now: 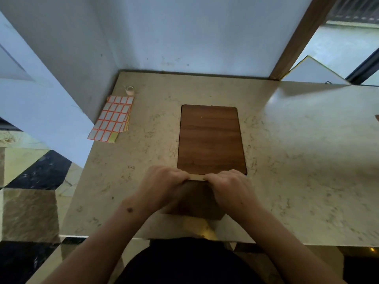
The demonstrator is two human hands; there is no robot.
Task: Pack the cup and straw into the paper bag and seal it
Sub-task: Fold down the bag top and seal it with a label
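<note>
A brown paper bag (194, 201) stands upright near the table's front edge, just before a wooden board (211, 140). My left hand (164, 183) and my right hand (227, 187) both grip the bag's folded top edge, fingers curled over it, side by side. The bag's body lies in shadow between my wrists. The cup and the straw are not visible; what the bag holds is hidden.
Sheets of red-bordered white labels (112, 118) lie at the table's (297, 160) back left, with a small roll of tape (129, 90) behind them. A white wall rises at the back and left. A wooden post (297, 37) stands at the back right.
</note>
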